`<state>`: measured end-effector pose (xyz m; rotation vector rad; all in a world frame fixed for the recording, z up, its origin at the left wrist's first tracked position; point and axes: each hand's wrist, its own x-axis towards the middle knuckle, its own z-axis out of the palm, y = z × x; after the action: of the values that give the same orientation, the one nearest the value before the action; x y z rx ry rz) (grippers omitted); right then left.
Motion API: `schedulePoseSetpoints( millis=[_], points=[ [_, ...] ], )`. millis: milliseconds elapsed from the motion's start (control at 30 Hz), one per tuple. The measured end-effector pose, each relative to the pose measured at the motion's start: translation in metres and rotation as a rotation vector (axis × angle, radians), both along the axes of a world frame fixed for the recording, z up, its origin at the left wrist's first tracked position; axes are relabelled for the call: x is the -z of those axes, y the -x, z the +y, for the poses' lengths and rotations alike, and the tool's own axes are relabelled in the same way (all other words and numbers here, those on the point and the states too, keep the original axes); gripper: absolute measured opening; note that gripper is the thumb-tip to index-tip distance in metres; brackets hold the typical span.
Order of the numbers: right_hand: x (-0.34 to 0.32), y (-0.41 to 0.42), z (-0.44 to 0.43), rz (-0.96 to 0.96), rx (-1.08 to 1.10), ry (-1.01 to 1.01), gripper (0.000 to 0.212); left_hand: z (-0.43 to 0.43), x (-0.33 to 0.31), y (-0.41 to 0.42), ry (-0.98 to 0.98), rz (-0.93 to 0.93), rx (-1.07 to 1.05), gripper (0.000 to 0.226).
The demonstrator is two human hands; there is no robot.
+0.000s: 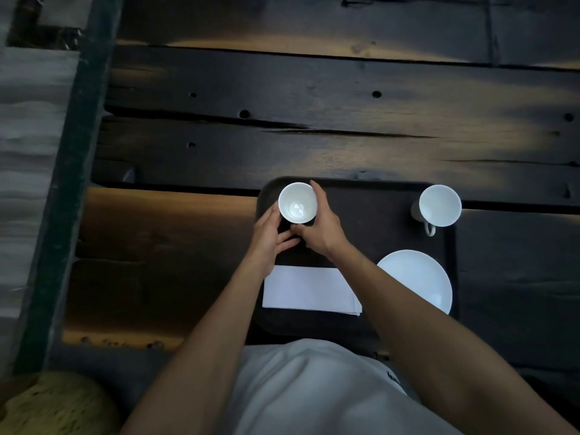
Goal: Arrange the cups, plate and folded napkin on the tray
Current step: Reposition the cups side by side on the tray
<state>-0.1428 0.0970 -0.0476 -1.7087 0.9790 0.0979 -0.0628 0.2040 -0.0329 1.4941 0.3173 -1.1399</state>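
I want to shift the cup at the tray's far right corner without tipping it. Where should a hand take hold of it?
Grip the far right cup by its handle, which points toward the person, so come from the near side. It stands upright and open, clear of the plate, so the right hand could probably reach it directly.

So the table (pixel 314 98) under me is dark, rough old planks with long cracks and a few round holes, warm light glowing across the middle. Past its left edge runs a dark green beam (pixel 72 171), with pale grey boards (pixel 25 152) beyond it. Something yellow and nubbly (pixel 53 406) sits at my bottom left. My shirt (pixel 314 390) is light grey.
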Motion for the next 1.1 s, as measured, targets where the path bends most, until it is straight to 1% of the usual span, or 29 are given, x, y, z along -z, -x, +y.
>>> schedulePoseSetpoints(
  millis=[233, 600, 767, 1100],
  points=[
    [0.003, 0.018, -0.015, 0.01, 0.042, -0.001, 0.103, -0.013, 0.003, 0.015, 0.022, -0.004, -0.001, 0.037],
    [0.009, 0.039, -0.029, 0.009, 0.073, 0.0, 0.1, -0.028, 0.008, 0.032, 0.028, -0.014, 0.027, 0.041],
    [0.009, 0.046, -0.036, 0.001, 0.076, 0.009, 0.097, -0.035, 0.01, 0.038, 0.004, -0.01, 0.004, 0.041],
    [0.004, 0.053, -0.043, 0.024, 0.065, 0.018, 0.094, -0.045, 0.016, 0.044, -0.027, -0.028, 0.023, 0.04]
  ],
)
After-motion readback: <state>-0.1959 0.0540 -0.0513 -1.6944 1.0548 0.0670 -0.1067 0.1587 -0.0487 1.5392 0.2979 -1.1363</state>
